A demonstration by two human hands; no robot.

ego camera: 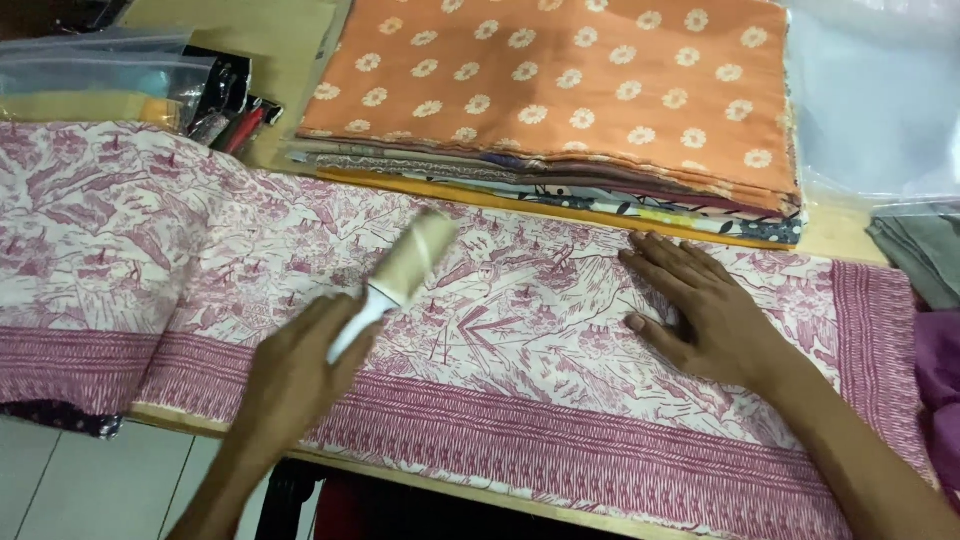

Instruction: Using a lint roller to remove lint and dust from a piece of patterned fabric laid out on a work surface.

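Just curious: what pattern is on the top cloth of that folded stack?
White daisy-like flowers on orange, on the top cloth; head view shows it.

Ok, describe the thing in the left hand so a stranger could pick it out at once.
Start from the pink-and-white printed cloth spread across the table. Near its middle, the left hand holds a lint roller by its white handle, with the roll end pointing up and to the right. Its pale beige cylinder head is the only tool-like thing above the cloth; the right hand lies flat and empty.

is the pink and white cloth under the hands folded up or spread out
Spread out. The pink and white cloth lies flat across the table, the right hand pressing on it and the left hand holding a lint roller over it.
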